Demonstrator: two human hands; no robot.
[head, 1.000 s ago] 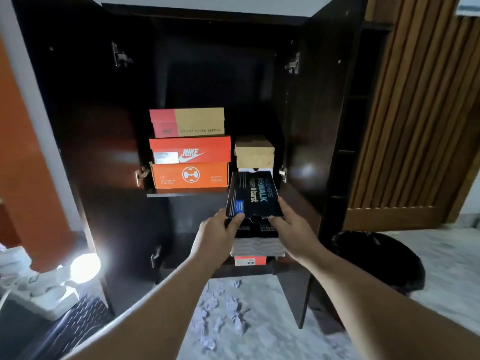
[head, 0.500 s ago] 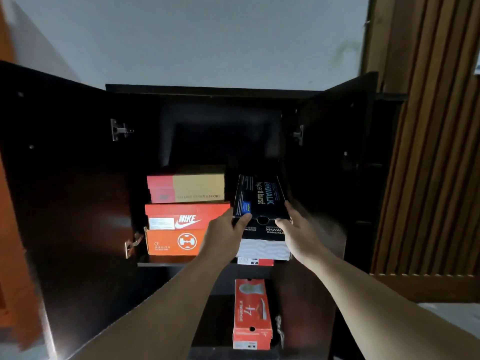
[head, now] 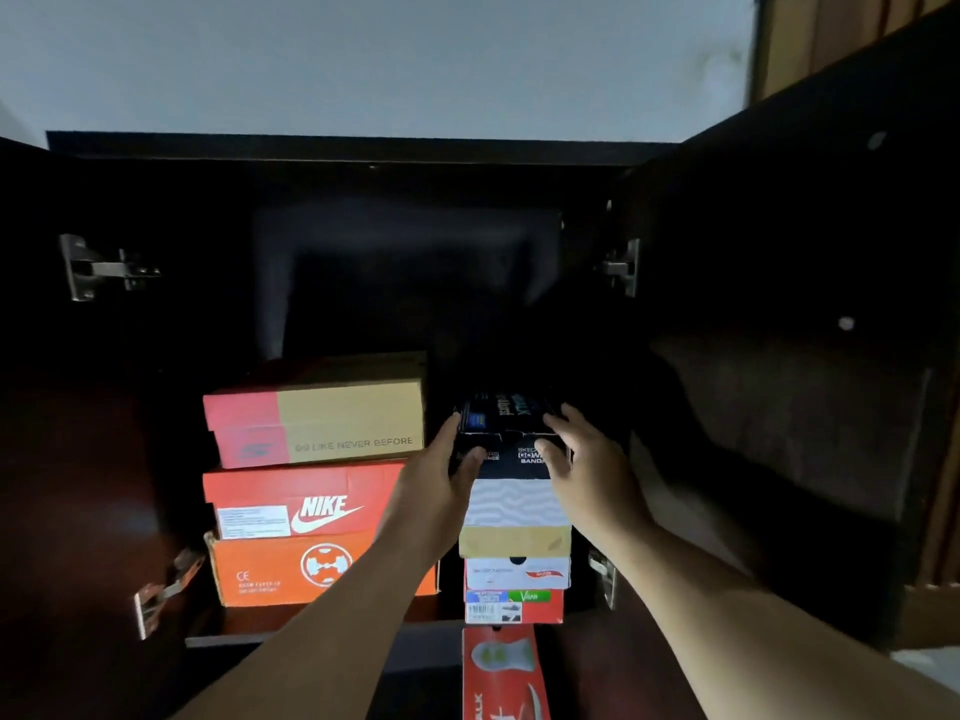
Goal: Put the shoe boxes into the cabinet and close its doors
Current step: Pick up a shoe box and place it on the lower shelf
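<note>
The left door (head: 78,459) of the cabinet (head: 363,153) stands open. Next to it, on the shelf (head: 228,628), is a pile of three shoe boxes: a red and tan box (head: 317,413) on top, a red box (head: 291,504) in the middle and an orange box (head: 270,571) at the bottom. The left hand (head: 441,478) holds one side of the black box (head: 506,433), and the right hand (head: 589,459) holds the other side. The black box sits on top of a second pile, which looks like four more boxes. One red box (head: 501,672) stands lower down. The right door (head: 810,356) is open too. Most boxes look put away, and both doors are not yet closed
</note>
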